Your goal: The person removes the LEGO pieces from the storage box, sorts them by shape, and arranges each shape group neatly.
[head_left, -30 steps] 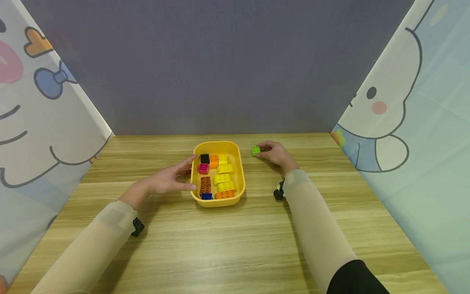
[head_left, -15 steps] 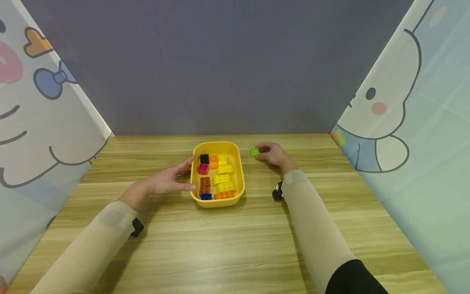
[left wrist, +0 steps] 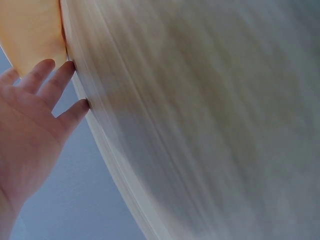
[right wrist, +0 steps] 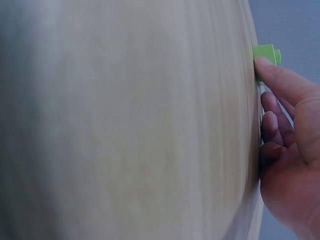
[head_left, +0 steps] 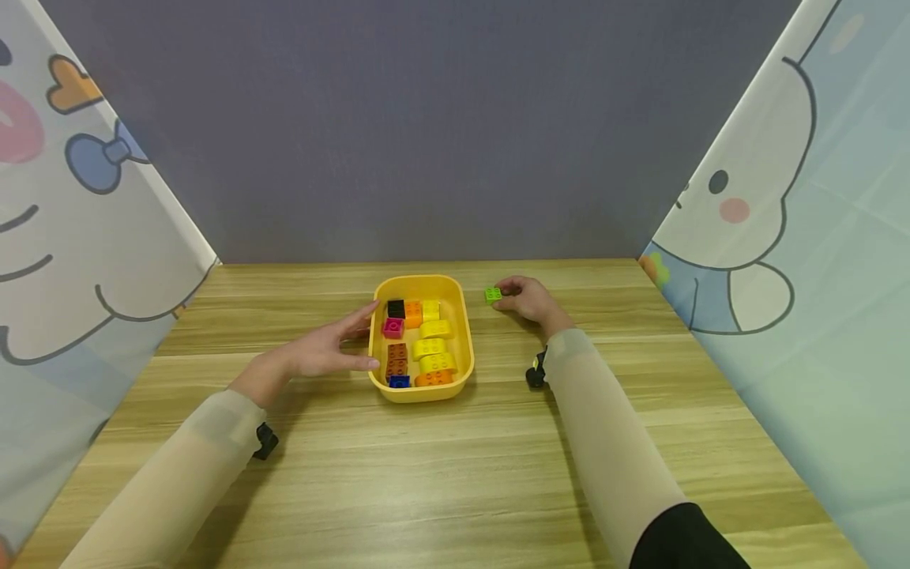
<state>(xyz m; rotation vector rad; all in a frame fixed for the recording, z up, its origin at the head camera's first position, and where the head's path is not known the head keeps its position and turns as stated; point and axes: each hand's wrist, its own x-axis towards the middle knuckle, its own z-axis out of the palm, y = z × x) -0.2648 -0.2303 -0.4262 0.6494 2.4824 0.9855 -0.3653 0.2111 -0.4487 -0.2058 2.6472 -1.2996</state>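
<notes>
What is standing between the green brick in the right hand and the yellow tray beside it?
Nothing visible. The right hand pinches the green brick on the table, right of the yellow tray. Only bare wood and the tray's own rim lie between. The left hand rests against the tray's opposite side.

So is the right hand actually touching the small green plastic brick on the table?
Touching. The right wrist view shows the right hand with a fingertip pressed against the small green plastic brick; the head view agrees, no gap visible.
</notes>
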